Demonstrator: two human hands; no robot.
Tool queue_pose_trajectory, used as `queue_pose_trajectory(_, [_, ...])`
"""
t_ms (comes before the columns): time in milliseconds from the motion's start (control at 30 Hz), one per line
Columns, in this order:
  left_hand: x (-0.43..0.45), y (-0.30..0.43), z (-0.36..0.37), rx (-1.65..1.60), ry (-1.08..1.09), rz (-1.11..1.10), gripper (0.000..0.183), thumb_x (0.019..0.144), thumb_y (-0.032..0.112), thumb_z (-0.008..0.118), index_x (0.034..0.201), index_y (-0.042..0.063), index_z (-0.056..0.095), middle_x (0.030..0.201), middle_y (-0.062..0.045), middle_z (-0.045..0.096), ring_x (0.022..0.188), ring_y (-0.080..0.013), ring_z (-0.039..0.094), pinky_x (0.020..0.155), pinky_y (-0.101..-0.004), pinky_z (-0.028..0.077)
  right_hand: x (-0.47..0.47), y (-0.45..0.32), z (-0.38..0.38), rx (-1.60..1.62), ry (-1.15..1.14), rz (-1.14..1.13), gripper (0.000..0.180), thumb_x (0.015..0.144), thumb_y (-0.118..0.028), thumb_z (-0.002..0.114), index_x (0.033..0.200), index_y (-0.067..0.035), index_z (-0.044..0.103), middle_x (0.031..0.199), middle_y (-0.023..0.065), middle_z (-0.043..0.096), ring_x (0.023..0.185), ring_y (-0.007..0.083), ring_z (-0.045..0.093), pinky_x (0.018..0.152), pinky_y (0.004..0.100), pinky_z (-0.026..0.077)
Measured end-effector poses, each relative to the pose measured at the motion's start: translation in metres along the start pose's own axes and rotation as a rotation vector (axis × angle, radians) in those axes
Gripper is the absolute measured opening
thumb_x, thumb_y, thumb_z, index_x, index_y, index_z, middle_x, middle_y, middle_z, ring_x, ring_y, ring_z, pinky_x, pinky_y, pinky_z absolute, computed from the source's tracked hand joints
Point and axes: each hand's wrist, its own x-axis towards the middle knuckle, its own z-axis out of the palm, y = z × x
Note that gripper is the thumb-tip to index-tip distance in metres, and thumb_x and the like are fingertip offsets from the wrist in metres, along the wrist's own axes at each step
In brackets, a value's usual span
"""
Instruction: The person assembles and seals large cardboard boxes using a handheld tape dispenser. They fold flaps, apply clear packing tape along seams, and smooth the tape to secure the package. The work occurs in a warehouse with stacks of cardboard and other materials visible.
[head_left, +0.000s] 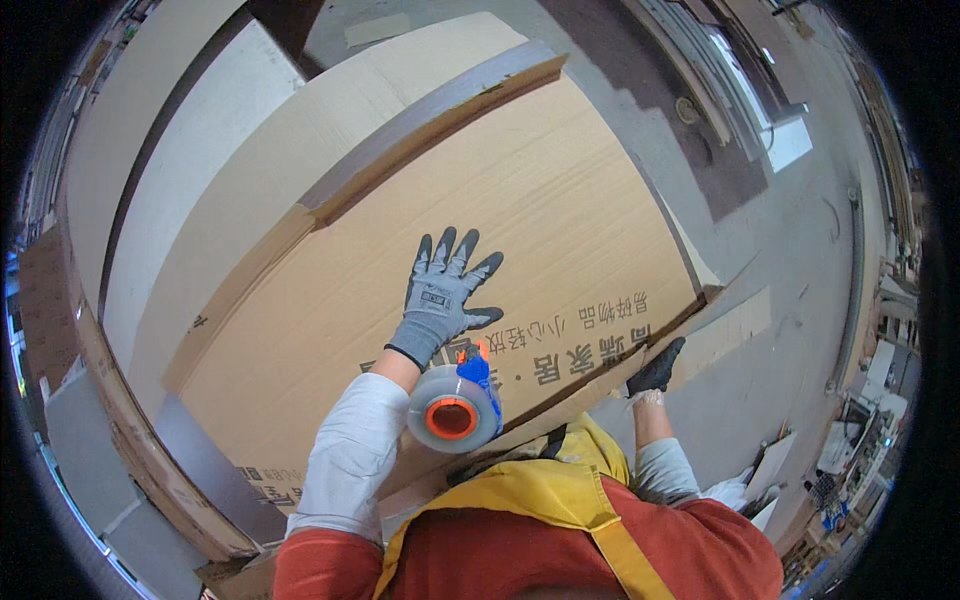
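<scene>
My left hand (448, 292), in a grey work glove with dark fingertips, lies spread on a large printed cardboard sheet (480, 225). Beside its wrist, a packing tape dispenser (454, 409) with a blue and orange frame and a thick clear roll rests on the cardboard. At the near right edge, my right hand (658, 367), in a dark glove, touches a folded-up cardboard flap (611, 379); its fingers are partly hidden, so its hold is unclear. A raised strip (435, 127), greyish on top with a cardboard side, crosses the far part of the sheet.
White panels (202, 142) and cardboard lie at the left. Long profiles (701, 75) rest on a dark mat on the floor at the upper right. A loose cardboard strip (724, 330) lies beyond my right hand. A person (831, 502) is far off at the lower right.
</scene>
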Motion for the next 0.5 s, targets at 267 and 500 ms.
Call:
queue_pose_trajectory(267, [-0.002, 0.000, 0.001, -0.015, 0.065, 0.002, 0.088, 0.071, 0.071, 0.064, 0.148, 0.038, 0.036, 0.159, -0.010, 0.024, 0.147, -0.0355, 0.017, 0.119, -0.0551, 0.004, -0.027, 0.006, 0.021, -0.001, 0.024, 0.007, 0.071, 0.093, -0.061, 0.051, 0.139, -0.007, 0.047, 0.134, 0.0077, 0.055, 0.119, 0.0272, 0.053, 0.102, 0.0394, 0.044])
queue_pose_trajectory(500, [-0.003, 0.001, 0.000, -0.029, 0.083, 0.024, 0.087, 0.073, 0.068, 0.064, 0.148, 0.033, 0.039, 0.158, -0.013, 0.024, 0.146, -0.0370, 0.017, 0.118, -0.0560, 0.004, -0.010, 0.021, 0.027, -0.576, 0.390, -0.123, 0.097, 0.087, -0.068, 0.053, 0.144, 0.007, 0.031, 0.138, 0.0200, 0.051, 0.118, 0.0288, 0.056, 0.098, 0.0372, 0.047])
